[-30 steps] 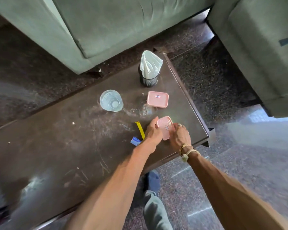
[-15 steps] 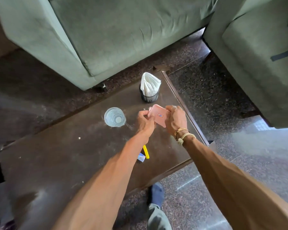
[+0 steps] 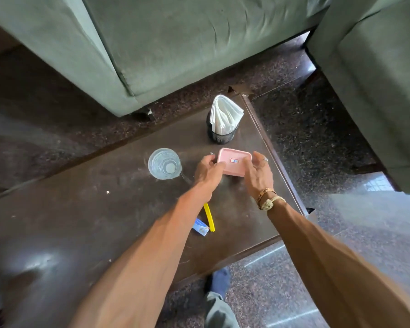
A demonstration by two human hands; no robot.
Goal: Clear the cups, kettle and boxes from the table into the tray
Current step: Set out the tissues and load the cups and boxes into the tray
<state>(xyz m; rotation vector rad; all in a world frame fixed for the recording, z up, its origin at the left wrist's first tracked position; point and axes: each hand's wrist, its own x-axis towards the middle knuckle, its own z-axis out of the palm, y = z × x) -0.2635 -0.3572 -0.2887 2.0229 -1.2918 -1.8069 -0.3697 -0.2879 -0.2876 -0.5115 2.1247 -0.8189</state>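
Observation:
A pink box with a small label on its lid sits low over the dark table, near the far right corner. My left hand grips its left end and my right hand cups its right end. Only one pink box shows; what lies beneath it is hidden. A clear plastic cup stands upright just left of my left hand. No tray or kettle is in view.
A black mesh holder with white napkins stands behind the box. A yellow strip and a small blue packet lie under my left forearm. Green sofas border the table's far side and the right. The table's right edge runs close to my right hand.
Both hands lifted the near pink box and carried it away from me to where the second pink box lay. Now only one box shows, low between my hands.

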